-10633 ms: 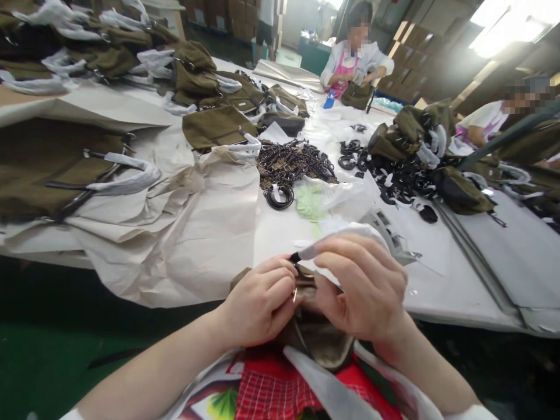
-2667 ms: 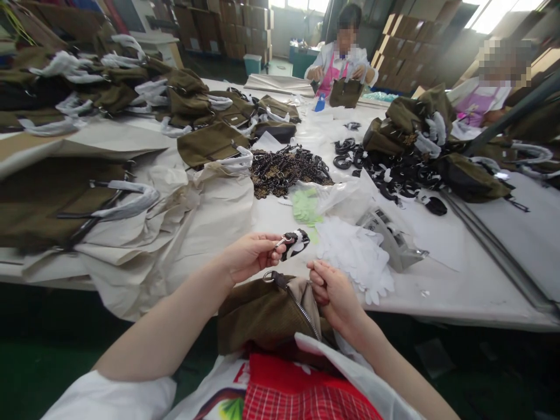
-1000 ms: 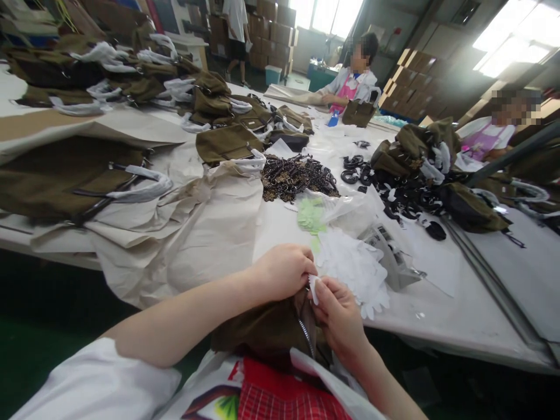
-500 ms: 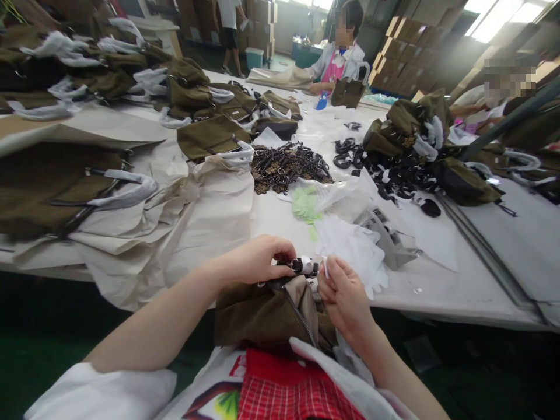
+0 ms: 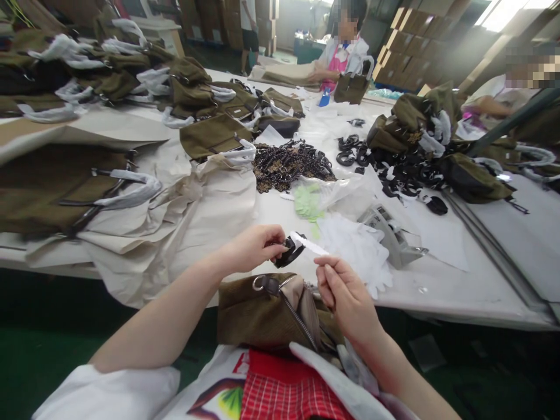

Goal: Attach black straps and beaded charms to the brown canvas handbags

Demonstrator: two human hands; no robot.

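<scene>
Over the near table edge, my left hand is closed on a small black strap, folded into a loop. A white paper strip stretches from that strap to the fingertips of my right hand, which pinch its end. Below my hands, an olive-brown bag rests against my body. Its metal zipper is partly undone, showing a beige lining, and a metal ring stands at its top corner. Neither hand touches the bag's ring.
A pile of white strips lies beyond my right hand, with green slips and a grey tape dispenser-like object nearby. Chains, coiled black straps and olive bags cover the table. A co-worker stands across it.
My left hand has lifted the black strap up and away from the bag's top. The white strip, earlier close around the strap, now extends out toward my right fingers.
</scene>
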